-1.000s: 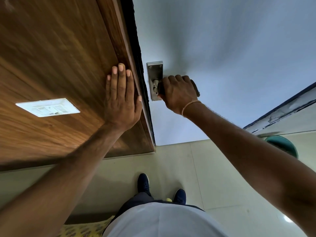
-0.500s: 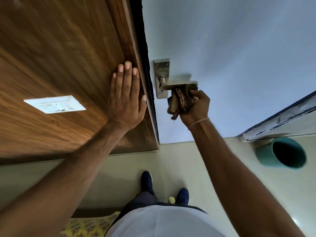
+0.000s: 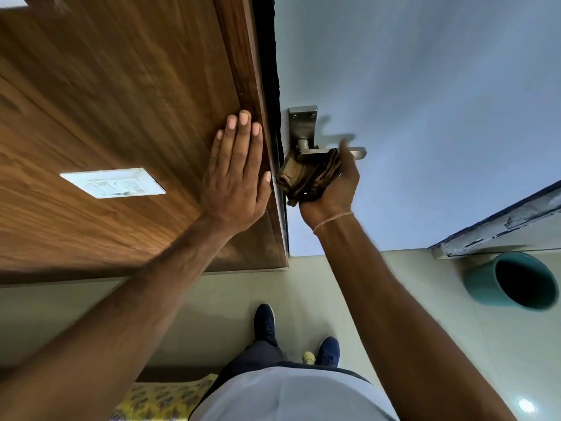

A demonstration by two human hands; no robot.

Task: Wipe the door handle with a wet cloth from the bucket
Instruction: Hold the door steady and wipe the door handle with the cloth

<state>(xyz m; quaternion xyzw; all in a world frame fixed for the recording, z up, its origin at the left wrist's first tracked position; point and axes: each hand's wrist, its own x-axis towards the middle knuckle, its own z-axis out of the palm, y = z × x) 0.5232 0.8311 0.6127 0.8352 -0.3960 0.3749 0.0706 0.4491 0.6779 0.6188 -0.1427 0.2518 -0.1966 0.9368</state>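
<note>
A steel lever door handle [image 3: 303,133] on its backplate is fixed to the pale blue-grey door [image 3: 425,101]. My right hand [image 3: 337,189] grips a bunched brown cloth [image 3: 309,177] and presses it up against the underside of the lever, with the thumb raised beside the lever's free end. My left hand [image 3: 236,174] lies flat, fingers together, on the wooden panel [image 3: 121,101] just left of the door's edge. The teal bucket [image 3: 513,281] stands on the floor at the right, its inside dark.
A white switch plate [image 3: 112,183] sits on the wooden panel. A worn door frame strip [image 3: 501,226] runs above the bucket. My dark blue shoes [image 3: 265,323] stand on the pale tiled floor [image 3: 409,344]. A yellow patterned fabric [image 3: 158,399] lies at the bottom left.
My right hand came off the top of the lever and dropped below it; the cloth now presses the lever's underside nearer the spindle. The view shifted, bringing the bucket in. Left hand unchanged.
</note>
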